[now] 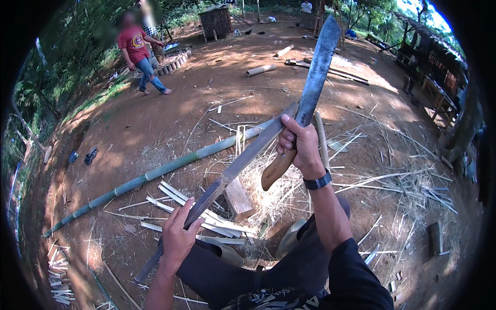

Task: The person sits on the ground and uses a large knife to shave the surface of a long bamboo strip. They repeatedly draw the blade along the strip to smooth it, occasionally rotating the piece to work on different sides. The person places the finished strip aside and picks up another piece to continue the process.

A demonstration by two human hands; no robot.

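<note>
My right hand [302,142] is closed round the machete [316,70] where the blade meets the curved wooden handle. Its broad, dark blade points up and away, tilted to the right. My left hand [178,235] grips the lower part of a long, flat grey-brown wooden piece [248,151] with a lighter band midway. That piece slants up to the right, its far end beside my right thumb; whether they touch I cannot tell. Below it lies a wood block [239,199], among pale split bamboo strips [212,219] and fine shavings [271,181].
A long green bamboo pole [155,173] crosses the dirt ground to the left. Short bamboo lengths [261,70] lie farther off. Another person [135,46] in a red shirt is at the back left. Thin strips [392,178] litter the right, with a thatched shelter [439,62] beyond.
</note>
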